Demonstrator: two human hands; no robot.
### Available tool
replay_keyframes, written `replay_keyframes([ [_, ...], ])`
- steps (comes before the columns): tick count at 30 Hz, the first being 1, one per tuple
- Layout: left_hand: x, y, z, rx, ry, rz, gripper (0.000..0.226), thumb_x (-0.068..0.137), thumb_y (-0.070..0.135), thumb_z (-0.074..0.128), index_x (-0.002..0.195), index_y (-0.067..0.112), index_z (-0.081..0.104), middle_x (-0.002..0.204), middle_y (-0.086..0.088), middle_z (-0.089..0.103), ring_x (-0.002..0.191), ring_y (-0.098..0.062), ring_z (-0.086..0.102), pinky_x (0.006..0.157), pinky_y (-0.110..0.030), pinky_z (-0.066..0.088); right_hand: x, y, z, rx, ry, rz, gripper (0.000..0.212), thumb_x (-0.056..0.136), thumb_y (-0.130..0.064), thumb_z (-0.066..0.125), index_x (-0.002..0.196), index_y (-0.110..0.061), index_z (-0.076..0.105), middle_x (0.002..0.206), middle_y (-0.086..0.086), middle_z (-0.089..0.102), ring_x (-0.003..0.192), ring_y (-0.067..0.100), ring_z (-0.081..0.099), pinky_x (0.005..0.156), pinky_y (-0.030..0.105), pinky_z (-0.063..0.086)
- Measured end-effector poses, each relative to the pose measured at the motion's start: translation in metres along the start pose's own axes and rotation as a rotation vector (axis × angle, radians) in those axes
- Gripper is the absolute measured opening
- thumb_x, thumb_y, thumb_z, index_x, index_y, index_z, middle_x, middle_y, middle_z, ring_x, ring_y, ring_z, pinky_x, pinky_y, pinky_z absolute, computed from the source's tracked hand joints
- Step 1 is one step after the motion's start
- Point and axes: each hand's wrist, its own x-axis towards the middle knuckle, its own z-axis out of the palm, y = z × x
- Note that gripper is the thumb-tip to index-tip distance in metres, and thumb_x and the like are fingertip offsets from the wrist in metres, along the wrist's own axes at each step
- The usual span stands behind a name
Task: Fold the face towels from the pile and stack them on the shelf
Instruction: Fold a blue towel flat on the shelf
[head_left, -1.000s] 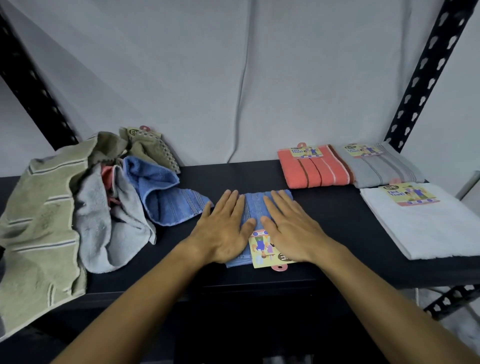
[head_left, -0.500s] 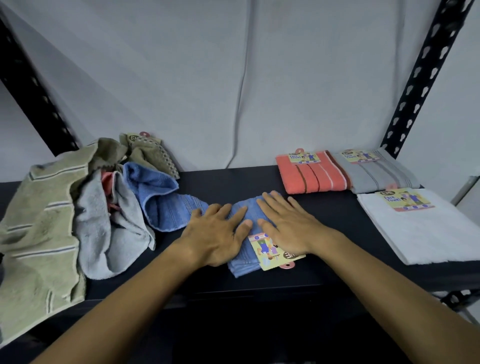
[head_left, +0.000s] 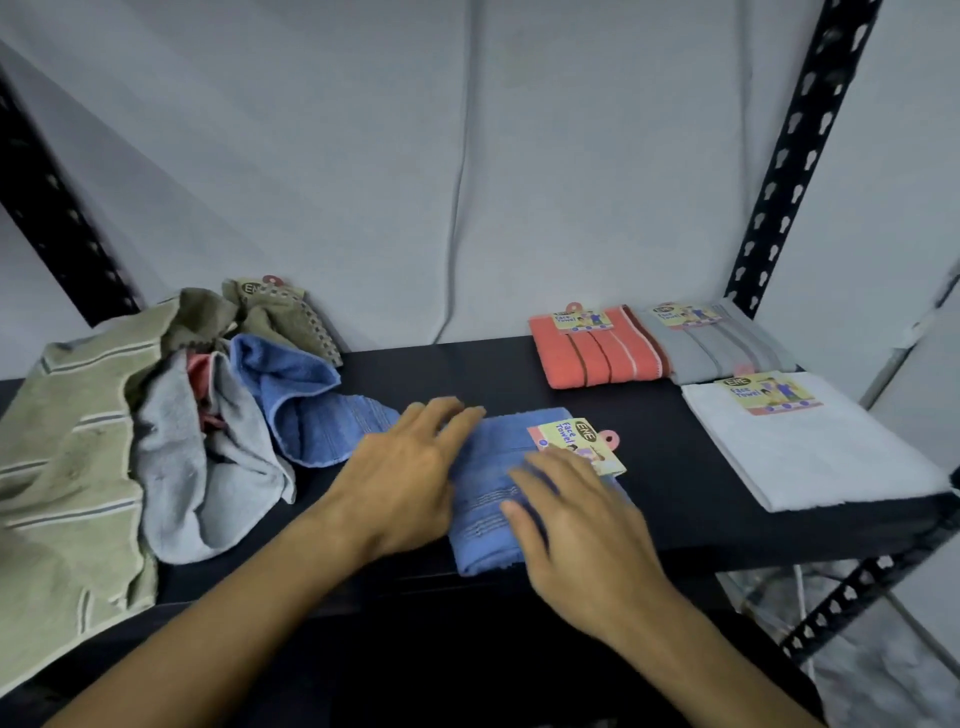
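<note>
The folded towel (head_left: 493, 499) in the middle is blue with thin pale stitched stripes, and its label (head_left: 576, 444) is yellow and pink. The shelf (head_left: 441, 374) is black. At right lie a coral towel (head_left: 592, 358) with dark and white stripes, a grey towel (head_left: 722, 353) and a white towel (head_left: 810, 457). The pile (head_left: 130, 431) mixes olive with pale stripes, grey, blue and red.

The blue towel (head_left: 488, 499) is soft looped terry cloth with a flat woven stripe band, and its tag (head_left: 576, 447) is glossy printed card. The shelf (head_left: 649, 467) beneath it is matt, smooth and black. Right of the towel, the post (head_left: 800, 156) is punched, dull black metal. Left of it, the pile (head_left: 156, 426) is rumpled terry.
</note>
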Motion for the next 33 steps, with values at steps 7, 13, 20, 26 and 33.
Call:
replay_keyframes([
  [7, 0.018, -0.019, 0.016, 0.097, -0.4, 0.193, 0.08, 0.096, 0.028, 0.042, 0.155, 0.036, -0.011, 0.164, 0.01, -0.013, 0.151, -0.012, 0.001, 0.121, -0.036, 0.016, 0.0, 0.002, 0.002, -0.026, -0.329, -0.022, 0.096, 0.069, -0.059, -0.028, 0.153, -0.016, -0.007, 0.159, 0.002, -0.021, 0.138, 0.008, -0.033, 0.109, 0.026, -0.027],
  [13, -0.005, -0.003, 0.015, 0.14, -0.265, 0.25, 0.076, 0.088, 0.064, 0.021, 0.157, 0.031, 0.014, 0.153, -0.003, 0.03, 0.132, -0.021, 0.036, 0.107, -0.04, 0.04, 0.014, 0.073, -0.032, -0.114, -0.569, -0.316, 0.075, 0.084, -0.058, -0.008, 0.154, -0.031, 0.002, 0.155, -0.011, -0.027, 0.133, -0.001, -0.04, 0.111, 0.022, -0.024],
  [20, -0.002, 0.04, 0.027, -0.046, -0.058, 0.187, 0.09, 0.083, 0.08, 0.036, 0.156, 0.029, 0.02, 0.151, 0.007, 0.024, 0.136, -0.012, 0.03, 0.113, -0.033, 0.029, 0.022, 0.107, -0.07, -0.042, -0.558, -0.229, 0.047, 0.104, -0.033, 0.033, 0.151, -0.032, 0.027, 0.16, -0.012, -0.006, 0.138, -0.004, -0.026, 0.114, 0.016, -0.014],
  [26, 0.008, 0.049, 0.037, 0.0, -0.285, 0.137, 0.102, 0.085, 0.085, 0.02, 0.151, 0.023, -0.026, 0.154, 0.01, -0.036, 0.137, 0.001, -0.039, 0.121, -0.036, -0.015, -0.014, 0.078, -0.053, -0.072, -0.493, -0.116, 0.086, 0.083, -0.073, 0.007, 0.151, -0.025, -0.012, 0.15, -0.014, -0.029, 0.137, -0.002, -0.032, 0.107, 0.015, -0.022],
  [33, 0.03, 0.075, 0.048, -0.037, -0.312, 0.067, 0.099, 0.083, 0.081, 0.003, 0.152, 0.015, -0.024, 0.158, 0.001, -0.032, 0.141, -0.007, -0.036, 0.121, -0.033, -0.015, -0.006, 0.118, -0.045, -0.324, -0.463, -0.118, 0.072, 0.099, -0.062, 0.014, 0.143, -0.014, 0.045, 0.149, 0.005, 0.042, 0.138, 0.014, 0.038, 0.115, 0.028, 0.024],
])
